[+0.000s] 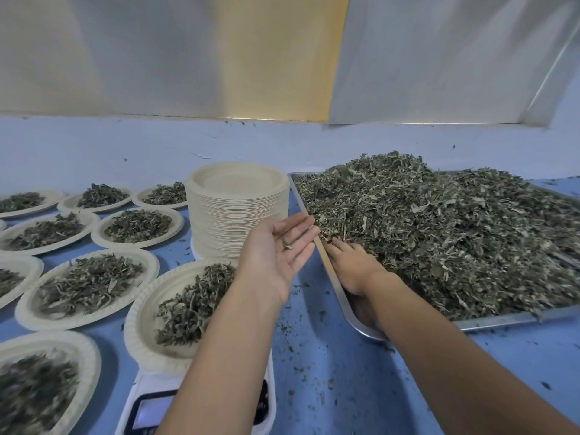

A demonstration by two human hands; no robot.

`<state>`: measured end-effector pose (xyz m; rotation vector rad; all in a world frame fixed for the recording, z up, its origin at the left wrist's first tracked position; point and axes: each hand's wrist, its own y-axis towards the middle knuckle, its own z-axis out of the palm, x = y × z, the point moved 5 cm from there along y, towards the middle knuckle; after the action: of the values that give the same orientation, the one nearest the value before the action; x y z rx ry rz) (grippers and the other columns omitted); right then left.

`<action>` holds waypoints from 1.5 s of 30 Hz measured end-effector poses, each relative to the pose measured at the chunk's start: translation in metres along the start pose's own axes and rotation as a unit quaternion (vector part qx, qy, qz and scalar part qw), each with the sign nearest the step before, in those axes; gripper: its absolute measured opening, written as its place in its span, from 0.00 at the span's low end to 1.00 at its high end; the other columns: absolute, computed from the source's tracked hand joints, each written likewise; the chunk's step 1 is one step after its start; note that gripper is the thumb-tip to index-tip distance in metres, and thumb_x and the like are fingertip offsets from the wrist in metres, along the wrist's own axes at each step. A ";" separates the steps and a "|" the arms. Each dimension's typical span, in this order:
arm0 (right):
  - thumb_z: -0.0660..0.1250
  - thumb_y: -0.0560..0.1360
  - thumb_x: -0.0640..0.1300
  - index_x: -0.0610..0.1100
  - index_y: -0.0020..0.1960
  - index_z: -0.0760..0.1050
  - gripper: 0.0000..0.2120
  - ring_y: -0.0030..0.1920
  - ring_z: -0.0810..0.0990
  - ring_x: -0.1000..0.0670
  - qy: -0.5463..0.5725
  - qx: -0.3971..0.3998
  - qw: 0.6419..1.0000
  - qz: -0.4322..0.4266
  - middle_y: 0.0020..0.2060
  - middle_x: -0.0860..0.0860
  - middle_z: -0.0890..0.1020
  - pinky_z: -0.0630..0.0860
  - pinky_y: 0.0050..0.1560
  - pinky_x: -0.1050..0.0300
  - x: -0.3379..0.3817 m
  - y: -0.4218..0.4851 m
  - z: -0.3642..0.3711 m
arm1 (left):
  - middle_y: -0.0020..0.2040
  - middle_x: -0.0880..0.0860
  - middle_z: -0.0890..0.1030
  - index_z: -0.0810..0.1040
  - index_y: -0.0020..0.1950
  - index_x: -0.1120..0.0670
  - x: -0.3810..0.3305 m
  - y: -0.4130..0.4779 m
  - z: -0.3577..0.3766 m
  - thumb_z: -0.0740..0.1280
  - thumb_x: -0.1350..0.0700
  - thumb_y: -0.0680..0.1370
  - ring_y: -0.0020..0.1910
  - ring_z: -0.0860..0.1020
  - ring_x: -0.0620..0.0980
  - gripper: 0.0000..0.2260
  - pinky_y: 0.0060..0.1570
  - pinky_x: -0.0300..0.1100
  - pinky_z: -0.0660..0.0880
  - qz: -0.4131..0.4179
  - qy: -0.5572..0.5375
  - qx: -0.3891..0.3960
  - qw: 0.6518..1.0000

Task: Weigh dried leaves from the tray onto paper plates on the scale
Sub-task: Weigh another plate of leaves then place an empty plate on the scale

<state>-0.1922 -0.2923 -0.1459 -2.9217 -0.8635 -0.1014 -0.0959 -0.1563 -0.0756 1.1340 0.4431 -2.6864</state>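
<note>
A large metal tray [342,301] on the right holds a big heap of dried leaves [439,233]. My right hand [353,268] lies inside the tray's near left corner, fingertips pushed into the heap and partly hidden. My left hand [276,255] hovers palm-up with straight fingers just left of the tray rim, a few leaf bits on it. Under my left forearm a paper plate with leaves [175,306] sits on a white scale [147,409]; its display is blurred.
A tall stack of empty paper plates [237,211] stands behind my left hand. Several filled paper plates [88,284] cover the blue table to the left. Leaf crumbs lie scattered on the blue tabletop [329,372]. A wall runs along the back.
</note>
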 end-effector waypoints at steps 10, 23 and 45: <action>0.48 0.81 0.35 0.37 0.64 0.63 0.13 0.61 0.73 0.37 -0.044 -0.071 0.996 0.031 0.62 0.39 0.68 0.70 0.54 0.44 0.014 -0.001 -0.009 | 0.41 0.53 0.83 0.78 0.44 0.60 0.003 -0.002 0.000 0.52 0.61 0.80 0.47 0.80 0.50 0.15 0.51 0.40 0.74 -0.006 0.015 -0.016 1.000; 0.55 0.83 0.47 0.45 0.49 0.73 0.10 0.34 0.77 0.53 0.706 -0.186 0.681 0.055 0.36 0.50 0.77 0.75 0.33 0.61 0.040 -0.041 -0.067 | 0.60 0.59 0.77 0.74 0.56 0.62 -0.013 -0.013 -0.023 0.52 0.58 0.81 0.63 0.74 0.54 0.14 0.61 0.44 0.68 0.003 0.006 -0.075 0.997; 0.58 0.81 0.46 0.44 0.52 0.72 0.07 0.53 0.75 0.51 0.578 -0.272 0.749 -0.173 0.50 0.47 0.76 0.72 0.54 0.56 0.200 -0.082 -0.064 | 0.60 0.56 0.78 0.76 0.62 0.56 -0.054 -0.048 -0.061 0.53 0.52 0.82 0.60 0.76 0.53 0.16 0.60 0.44 0.71 0.009 -0.091 -0.066 0.994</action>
<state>-0.0714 -0.1228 -0.0583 -2.1740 -1.1224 -2.1809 -0.0317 -0.0869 -0.0673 0.8442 0.5666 -2.6684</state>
